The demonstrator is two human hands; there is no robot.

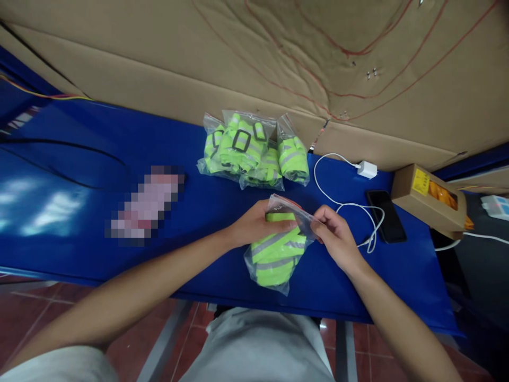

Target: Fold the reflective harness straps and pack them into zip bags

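In front of me, near the table's front edge, is a clear zip bag (278, 260) with a folded neon-yellow reflective strap inside, banded in grey. My left hand (260, 225) grips the bag's upper left side, its thumb lying across the front. At the top right corner, the fingers of my right hand (332, 231) pinch the clear plastic near the red zip line. Behind it, several similar bags (242, 148) of neon-yellow straps lie in a pile against the cardboard, some showing black buckles.
A blue table (207, 265) carries a white charger (366, 169) with its cable, a black phone (385, 215) and a cardboard box (425, 196) on the right. A blurred-out pinkish object (147, 204) lies left. Cardboard (178, 63) with red wires stands behind.
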